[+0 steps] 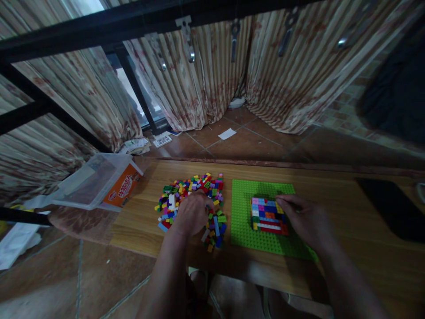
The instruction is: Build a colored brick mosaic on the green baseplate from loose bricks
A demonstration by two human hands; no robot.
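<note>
My left hand [193, 214] rests over a pile of small coloured building bricks [199, 182], its fingers curled down among them. What those fingers hold, if anything, is hidden. A green studded baseplate [241, 212] lies right of the pile. On it sits a low rectangular block of joined bricks [267, 215] in blue, red, white, yellow and other colours. At the block's upper right corner, my right hand [300, 217] has its thumb and fingertips pinched together, touching or very close to the bricks. Anything in that pinch is too small to make out.
A clear plastic box [96, 179] with an orange label stands at the wooden table's [139, 226] left end. A dark flat object [393, 208] lies at the right. Behind the table are a tiled floor, papers [227, 134] and striped curtains [206, 84]. A black metal rail crosses above.
</note>
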